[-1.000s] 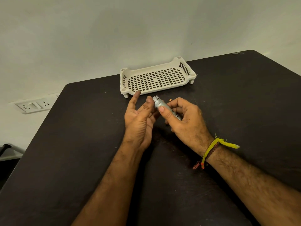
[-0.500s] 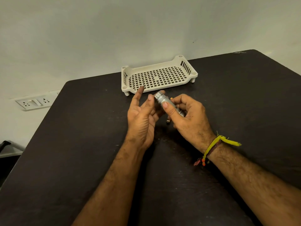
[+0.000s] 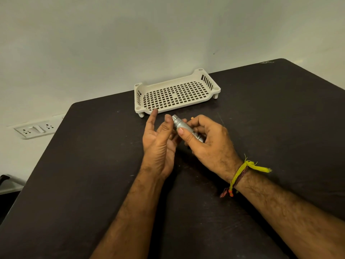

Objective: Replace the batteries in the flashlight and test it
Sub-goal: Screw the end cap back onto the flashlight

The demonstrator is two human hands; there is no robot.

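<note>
A small silver flashlight (image 3: 180, 124) is gripped in my right hand (image 3: 207, 144), thumb on top, its head end pointing up and left toward the tray. My left hand (image 3: 158, 144) is held edge-on right beside the head end, fingers spread, thumb tip touching or nearly touching the flashlight's head. A small orange-tipped thing (image 3: 192, 118) peeks out just behind my right fingers; I cannot tell what it is. The flashlight's rear part is hidden in my right palm.
A cream perforated plastic tray (image 3: 141, 88) stands on short legs at the far side of the dark table (image 3: 93, 184), close beyond my hands. A wall socket strip (image 3: 35, 128) is off the table's left edge. Yellow threads wrap my right wrist (image 3: 240, 174).
Both hands with the flashlight stay in nearly the same place, shifting only slightly; my left thumb stays at the flashlight's head.
</note>
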